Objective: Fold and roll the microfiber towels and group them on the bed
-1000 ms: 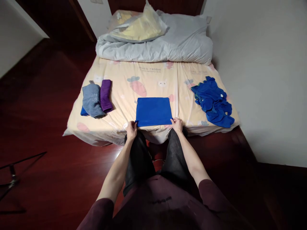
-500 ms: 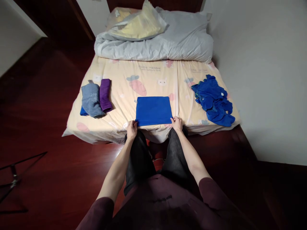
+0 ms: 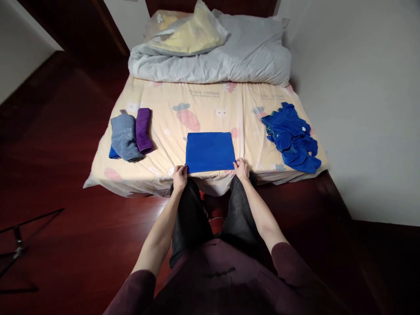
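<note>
Both hands sit at the near edge of the bed [image 3: 108, 168], each pinching a near corner of the folded blue cloth [image 3: 210, 152]: left hand [image 3: 180, 178] on the near-left corner, right hand [image 3: 242, 169] on the near-right. Fingers curled down over the hem, thumbs not clearly visible, so exact pinch depth is hard to read. Cloth lies flat as a neat rectangle in the middle of the foot end of the bed, near edge running along the mattress edge; a corner grip on both sides looks like it keeps the hem straight and tensioned. Layer count in the fold can't be told from above. To the left, well apart, lie finished-looking rolls side by side: a grey rolled towel [image 3: 124, 136] touching a purple rolled towel [image 3: 143, 130], with a blue one mostly hidden under the grey one, only a sliver showing. To the right, near the wall, sits a crumpled blue pile [image 3: 293, 137]; item count unreadable. A grey duvet [image 3: 229, 57] is bunched at the head end with a yellowish pillow [image 3: 190, 37] on top. A dark stand at the left edge of the floor is cut off.
</note>
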`<act>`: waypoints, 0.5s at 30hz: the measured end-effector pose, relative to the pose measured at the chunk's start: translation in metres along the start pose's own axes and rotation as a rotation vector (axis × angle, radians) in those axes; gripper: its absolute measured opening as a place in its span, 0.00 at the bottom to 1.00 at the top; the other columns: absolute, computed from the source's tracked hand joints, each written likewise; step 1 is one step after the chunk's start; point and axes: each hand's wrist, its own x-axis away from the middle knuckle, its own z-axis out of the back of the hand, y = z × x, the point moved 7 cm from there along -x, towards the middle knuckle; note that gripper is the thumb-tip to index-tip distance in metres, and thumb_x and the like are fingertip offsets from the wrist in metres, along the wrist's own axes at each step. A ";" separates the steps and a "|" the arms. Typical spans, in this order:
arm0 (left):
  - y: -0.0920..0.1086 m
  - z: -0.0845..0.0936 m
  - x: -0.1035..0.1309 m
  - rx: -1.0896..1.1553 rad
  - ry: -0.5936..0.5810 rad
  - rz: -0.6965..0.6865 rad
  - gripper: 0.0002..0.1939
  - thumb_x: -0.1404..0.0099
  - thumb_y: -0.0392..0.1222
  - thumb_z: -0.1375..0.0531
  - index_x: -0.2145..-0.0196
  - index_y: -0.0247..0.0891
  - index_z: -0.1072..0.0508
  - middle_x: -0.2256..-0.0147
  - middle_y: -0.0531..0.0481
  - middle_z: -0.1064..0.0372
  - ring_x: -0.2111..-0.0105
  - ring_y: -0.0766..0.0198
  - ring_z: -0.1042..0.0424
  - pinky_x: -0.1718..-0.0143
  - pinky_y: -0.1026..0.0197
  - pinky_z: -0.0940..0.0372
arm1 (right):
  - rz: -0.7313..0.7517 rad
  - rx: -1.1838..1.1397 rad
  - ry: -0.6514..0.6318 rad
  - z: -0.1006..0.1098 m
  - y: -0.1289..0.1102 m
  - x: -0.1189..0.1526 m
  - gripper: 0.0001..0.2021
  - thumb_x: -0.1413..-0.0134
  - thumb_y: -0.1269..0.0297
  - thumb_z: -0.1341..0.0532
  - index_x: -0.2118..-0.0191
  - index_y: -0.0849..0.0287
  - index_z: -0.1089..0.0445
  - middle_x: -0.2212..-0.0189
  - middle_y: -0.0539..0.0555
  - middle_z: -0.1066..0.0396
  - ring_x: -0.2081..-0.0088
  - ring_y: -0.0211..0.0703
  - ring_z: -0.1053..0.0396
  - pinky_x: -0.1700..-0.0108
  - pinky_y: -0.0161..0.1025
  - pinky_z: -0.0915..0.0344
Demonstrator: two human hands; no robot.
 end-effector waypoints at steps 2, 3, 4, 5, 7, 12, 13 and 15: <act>0.004 0.002 0.000 -0.037 0.014 -0.034 0.15 0.25 0.49 0.44 0.55 0.41 0.19 0.53 0.38 0.25 0.51 0.49 0.26 0.42 0.47 0.30 | 0.024 -0.006 0.027 0.002 -0.002 0.001 0.10 0.32 0.65 0.37 0.47 0.56 0.27 0.59 0.59 0.21 0.54 0.54 0.24 0.47 0.46 0.29; 0.007 0.004 0.001 -0.058 0.017 -0.054 0.15 0.25 0.48 0.44 0.55 0.42 0.18 0.52 0.38 0.25 0.49 0.47 0.27 0.41 0.45 0.31 | 0.047 -0.006 0.041 0.004 -0.003 0.002 0.11 0.32 0.66 0.38 0.47 0.56 0.27 0.58 0.59 0.21 0.54 0.53 0.25 0.46 0.46 0.29; 0.010 0.004 0.001 -0.077 0.013 -0.074 0.15 0.25 0.47 0.44 0.55 0.42 0.18 0.51 0.38 0.24 0.47 0.46 0.28 0.40 0.43 0.33 | 0.077 -0.005 0.052 0.005 -0.005 0.003 0.10 0.33 0.67 0.39 0.48 0.56 0.27 0.56 0.59 0.22 0.53 0.52 0.25 0.46 0.45 0.29; 0.012 0.004 0.002 -0.089 0.001 -0.091 0.14 0.25 0.45 0.44 0.55 0.43 0.18 0.49 0.39 0.23 0.46 0.45 0.29 0.39 0.42 0.34 | 0.111 -0.003 0.058 0.005 -0.007 0.004 0.10 0.33 0.68 0.40 0.50 0.56 0.26 0.54 0.59 0.22 0.52 0.52 0.26 0.45 0.45 0.29; 0.017 0.002 0.004 -0.090 -0.041 -0.116 0.15 0.26 0.43 0.45 0.54 0.45 0.17 0.46 0.41 0.23 0.44 0.45 0.30 0.36 0.40 0.36 | 0.174 -0.002 0.053 0.006 -0.011 0.007 0.11 0.33 0.70 0.43 0.53 0.55 0.24 0.52 0.59 0.23 0.51 0.50 0.26 0.44 0.43 0.30; 0.025 -0.005 0.007 -0.055 -0.136 -0.155 0.17 0.27 0.44 0.44 0.46 0.43 0.19 0.41 0.42 0.24 0.39 0.43 0.33 0.33 0.36 0.40 | 0.246 -0.049 -0.003 0.004 -0.018 0.010 0.15 0.32 0.71 0.44 0.50 0.56 0.21 0.48 0.58 0.22 0.47 0.49 0.24 0.42 0.42 0.29; 0.026 -0.006 0.007 -0.056 -0.144 -0.150 0.18 0.27 0.45 0.43 0.45 0.43 0.19 0.40 0.42 0.24 0.38 0.43 0.33 0.32 0.35 0.41 | 0.251 -0.059 -0.016 0.003 -0.019 0.010 0.15 0.32 0.71 0.44 0.50 0.56 0.20 0.47 0.58 0.22 0.47 0.49 0.24 0.41 0.42 0.29; 0.025 -0.007 0.008 -0.069 -0.154 -0.135 0.20 0.28 0.48 0.41 0.42 0.43 0.21 0.38 0.42 0.26 0.37 0.41 0.34 0.32 0.34 0.42 | 0.251 -0.065 -0.035 0.001 -0.019 0.010 0.15 0.33 0.71 0.43 0.50 0.57 0.20 0.47 0.57 0.21 0.46 0.50 0.23 0.39 0.43 0.30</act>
